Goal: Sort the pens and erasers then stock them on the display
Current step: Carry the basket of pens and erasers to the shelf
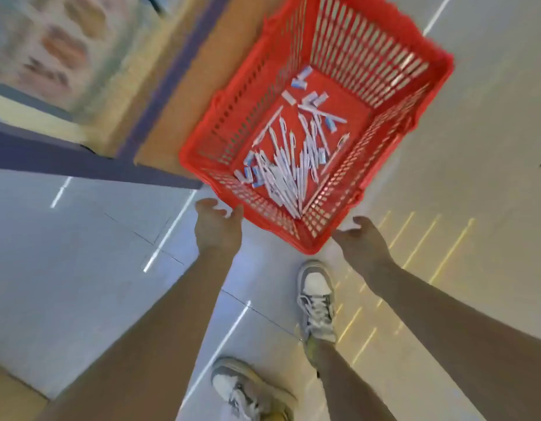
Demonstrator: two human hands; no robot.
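A glossy pale tiled floor [81,238] fills the view, streaked with white and yellow reflections of lights. At the upper left stands a shelving unit [184,86] with an orange-brown wooden base and purple edging; what it carries is too blurred to make out.

Just beside that base is a red slatted plastic basket [369,53], open at the top, its near corner pointing towards the person. Inside it lie the slim white pens [284,174], most of them heaped in a loose bundle towards the near corner, with a few scattered singly further back. Mixed in with them are the small white-and-blue erasers [299,82]: several lie near the far end of the basket floor, and others sit at the left edge of the pen heap and among the pens (the blur makes any count unsafe).

Both bare forearms reach down towards the basket. The left hand [217,227] has its fingers spread and relaxed, holding nothing, and one fingertip meets the basket's near left rim. The right hand [361,238] is close by the near right wall, its fingers loosely bent and holding nothing; whether it touches the plastic cannot be told.

Below the hands, a pair of grey-and-white laced trainers [316,299] stands on the tiles, one foot just short of the basket's near corner and the other further back.
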